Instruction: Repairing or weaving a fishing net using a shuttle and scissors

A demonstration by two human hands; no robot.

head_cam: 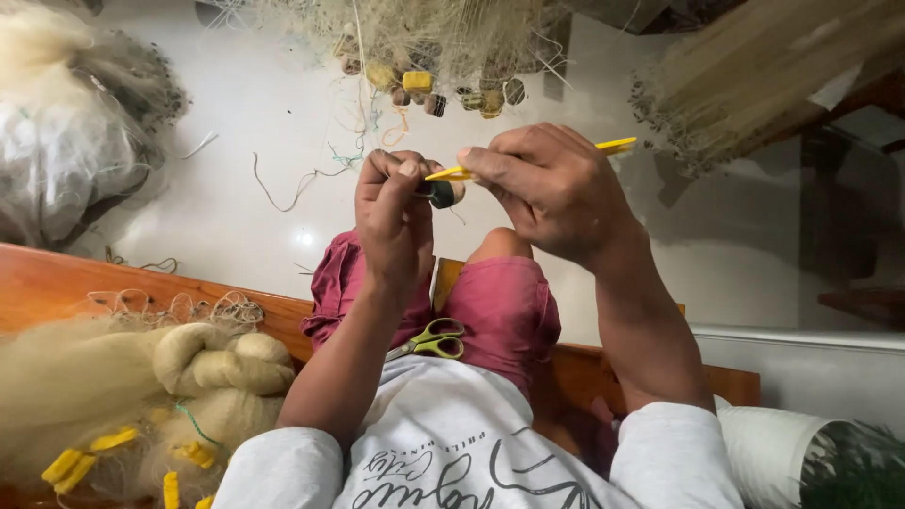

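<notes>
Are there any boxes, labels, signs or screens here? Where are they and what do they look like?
No boxes, signs or screens show.
Shirt print: dark curly lettering across the grey-white shirt, bottom middle, below the scissors.
Nothing printed shows on the yellow needle in the right hand, nor on the small dark thing in the left hand.

Scissors [432,339] with yellow-green handles lie on the lap. A bundled pale net [212,363] with yellow floats [113,439] rests on the wooden bench [57,278]. Loose thread scraps [292,184] lie on the white floor [245,226].
</notes>
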